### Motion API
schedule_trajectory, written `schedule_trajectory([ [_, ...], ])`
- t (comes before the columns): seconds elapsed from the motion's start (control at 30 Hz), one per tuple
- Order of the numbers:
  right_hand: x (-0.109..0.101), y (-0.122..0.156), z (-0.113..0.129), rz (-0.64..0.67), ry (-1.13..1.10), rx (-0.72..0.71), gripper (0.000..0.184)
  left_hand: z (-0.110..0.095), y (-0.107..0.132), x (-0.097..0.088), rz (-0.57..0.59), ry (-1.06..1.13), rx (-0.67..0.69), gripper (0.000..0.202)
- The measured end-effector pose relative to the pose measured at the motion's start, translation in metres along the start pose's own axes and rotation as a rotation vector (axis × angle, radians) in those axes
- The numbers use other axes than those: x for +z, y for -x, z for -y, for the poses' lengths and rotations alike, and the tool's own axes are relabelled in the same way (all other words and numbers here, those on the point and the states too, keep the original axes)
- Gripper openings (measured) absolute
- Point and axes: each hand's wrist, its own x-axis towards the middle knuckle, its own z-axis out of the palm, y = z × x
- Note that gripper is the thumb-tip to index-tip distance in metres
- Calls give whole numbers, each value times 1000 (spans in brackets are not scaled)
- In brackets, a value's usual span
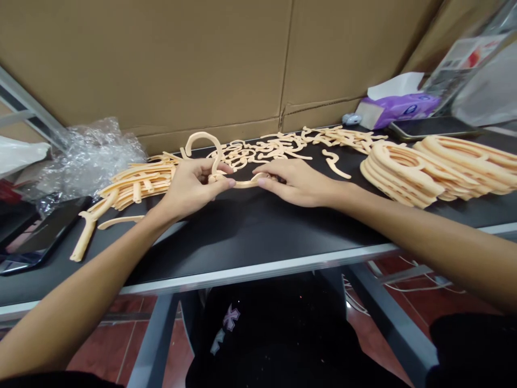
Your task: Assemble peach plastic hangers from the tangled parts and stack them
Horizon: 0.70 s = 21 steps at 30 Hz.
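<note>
Both hands hold a curved beige piece [246, 184] above the black table, one at each end. My left hand [189, 186] pinches the left end, where a hook-shaped beige part [205, 136] rises from between the fingers. My right hand [297, 182] grips the other end between thumb and fingers. Whether the hook and the curved piece are joined is hidden by the left fingers. Behind the hands lies a spread of small curly beige pieces [242, 153]. Left of my left hand is a pile of beige strips [141, 180].
Stacked flat beige pieces with oval openings [399, 175] stand at the right. A purple tissue pack [404, 110] and a phone [434, 128] lie behind them. Clear plastic wrap [99, 156] and a dark tablet [44, 234] are at the left. A cardboard wall [161, 64] closes the back.
</note>
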Motion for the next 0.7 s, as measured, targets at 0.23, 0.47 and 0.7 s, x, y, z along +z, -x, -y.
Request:
schedule_trajectory([
  [0.23, 4, -1, 7, 77, -143, 12, 34, 8, 2, 5, 26, -23, 78, 33],
  [0.47, 5, -3, 5, -87, -265, 147, 26, 18, -5, -3, -210, -343, 412, 45],
  [0.7, -4, -8, -9, -426, -431, 235, 15, 19, -6, -14, -467, -670, 679, 19],
])
